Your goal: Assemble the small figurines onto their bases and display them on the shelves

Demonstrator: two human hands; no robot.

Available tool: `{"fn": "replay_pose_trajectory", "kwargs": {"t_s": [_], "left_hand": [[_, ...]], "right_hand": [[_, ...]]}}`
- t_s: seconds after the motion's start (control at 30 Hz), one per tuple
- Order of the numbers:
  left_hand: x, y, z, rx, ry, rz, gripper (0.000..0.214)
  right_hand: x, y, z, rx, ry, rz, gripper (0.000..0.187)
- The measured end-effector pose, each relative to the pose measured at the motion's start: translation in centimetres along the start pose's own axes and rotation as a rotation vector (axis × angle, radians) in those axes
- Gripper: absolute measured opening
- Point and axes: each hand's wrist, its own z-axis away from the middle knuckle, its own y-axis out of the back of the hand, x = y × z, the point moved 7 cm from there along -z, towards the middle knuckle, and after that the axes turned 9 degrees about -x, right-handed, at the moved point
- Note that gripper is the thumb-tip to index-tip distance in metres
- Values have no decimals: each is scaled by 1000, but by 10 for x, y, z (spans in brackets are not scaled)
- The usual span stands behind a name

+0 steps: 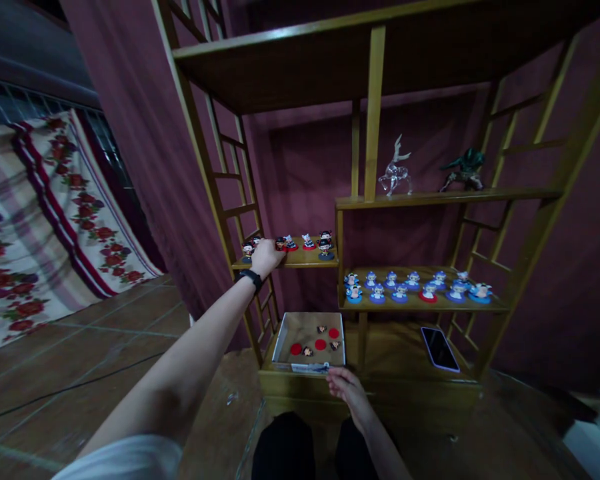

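Note:
My left hand (266, 257), with a dark wristband, reaches onto the left shelf. Its fingers are closed around a small dark-haired figurine (280, 243), partly hidden by the hand. Close by stand other dark-haired figurines (325, 249) and small white-and-red figurines (307, 241). Below is an open cardboard box (286, 333) holding several red discs (321, 345) and a few small figurine pieces (307, 351). At the box's front right corner my right hand (347, 388) has its fingers curled together; whether anything is between them is too small to make out.
On the lower right shelf stand several purple-and-blue figurines (400, 292). Above them are a clear deer-like ornament (396, 175) and a dark green figure (467, 170). A phone (439, 348) lies on the base of the wooden shelf unit (375, 113). A floral cloth (80, 213) hangs left.

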Motion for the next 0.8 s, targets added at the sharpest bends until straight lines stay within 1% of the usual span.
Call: {"fn": "replay_pose_trajectory", "kwargs": {"t_s": [0.07,0.13,0.23,0.33,0.47,0.63,0.8], "left_hand": [[-2,-5,-2,7,71,-23,29],[-3,-5,-2,28,130,-36,30],[-4,-4,-2,45,176,-43,36],[-6,-5,-6,34,211,-31,37],[-9,-9,-15,46,238,-12,33],[-13,-15,-21,25,257,57,44],[-15,-16,-23,74,272,78,44]], "right_hand": [[1,2,0,8,-2,-8,40],[1,4,-1,12,3,-20,40],[1,5,-2,0,11,-48,40],[0,6,-2,-3,11,-70,39],[-2,6,-2,-2,5,-91,39],[-4,7,-2,-11,16,-119,37],[-5,10,-2,5,21,-118,37]]}}
